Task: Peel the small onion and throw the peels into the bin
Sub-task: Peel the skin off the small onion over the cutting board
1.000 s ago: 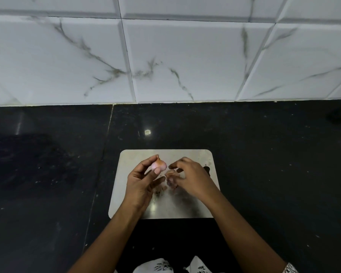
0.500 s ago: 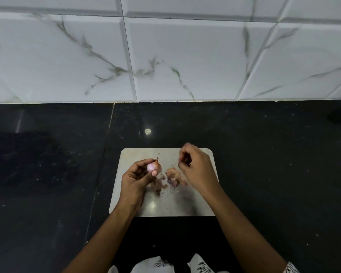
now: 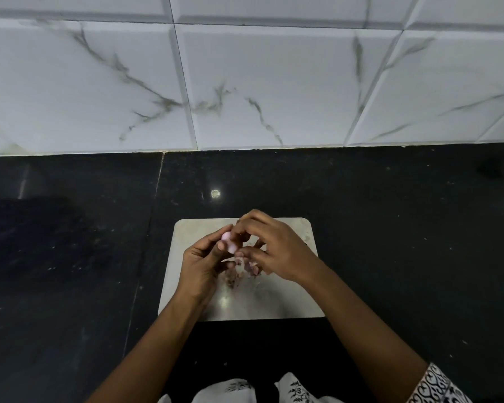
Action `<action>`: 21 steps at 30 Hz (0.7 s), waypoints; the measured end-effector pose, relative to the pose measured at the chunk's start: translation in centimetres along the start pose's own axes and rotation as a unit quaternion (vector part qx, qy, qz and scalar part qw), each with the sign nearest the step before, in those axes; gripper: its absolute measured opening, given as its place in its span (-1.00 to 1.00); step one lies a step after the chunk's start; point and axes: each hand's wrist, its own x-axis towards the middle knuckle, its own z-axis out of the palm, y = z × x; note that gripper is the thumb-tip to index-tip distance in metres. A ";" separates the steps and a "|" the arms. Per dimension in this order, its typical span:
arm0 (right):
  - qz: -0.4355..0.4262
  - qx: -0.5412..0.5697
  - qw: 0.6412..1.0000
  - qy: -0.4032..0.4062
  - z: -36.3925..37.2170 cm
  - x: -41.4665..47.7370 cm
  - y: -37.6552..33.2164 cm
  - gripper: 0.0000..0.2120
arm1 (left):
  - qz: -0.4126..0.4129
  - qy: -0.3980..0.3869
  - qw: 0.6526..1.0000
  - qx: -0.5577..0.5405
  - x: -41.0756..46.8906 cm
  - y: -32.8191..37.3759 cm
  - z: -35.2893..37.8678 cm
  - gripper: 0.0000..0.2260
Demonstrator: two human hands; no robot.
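We hold the onion [image 3: 227, 243] in our left hand [image 3: 202, 264], pinched between thumb and fingertips above the board [image 3: 274, 301], toward its 11 o'clock corner. Its pale pink flesh shows, so most of the skin looks to be off. Our right hand [image 3: 277, 251] meets it from 3 o'clock, fingers curled narrow against the onion; whether they grip a strip of skin we cannot tell. The peels [image 3: 239, 274] lie in a loose heap on the board just under our hands, at about 6 o'clock from the onion.

The risks, as we judge them: the onion is small and likely slick, so a hard tug could pop it out of the left pinch and send it rolling onto the dark counter [image 3: 70, 257]. The peels are light and could scatter when we gather them. No bin is in view, so carrying them invites drops along the way.
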 end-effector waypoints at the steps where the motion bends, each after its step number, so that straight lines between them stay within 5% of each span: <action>1: -0.005 0.005 1.000 0.003 -0.1 0.1 0.0 -0.82 | -0.005 -0.001 1.000 0.002 0.0 0.1 0.0 -0.48; 11: -0.001 0.051 0.999 -0.011 -0.1 0.3 0.1 -0.79 | -0.004 -0.048 0.999 0.004 -0.3 1.7 0.1 -0.54; 18: 0.015 0.057 0.995 -0.081 -0.8 0.5 0.0 -0.76 | -0.011 -0.053 0.997 0.059 -0.5 2.0 -0.2 -0.76; 21: 0.011 0.049 0.995 -0.083 -0.8 0.4 0.1 -0.83 | -0.013 -0.054 0.996 0.064 -0.5 1.9 -0.4 -0.66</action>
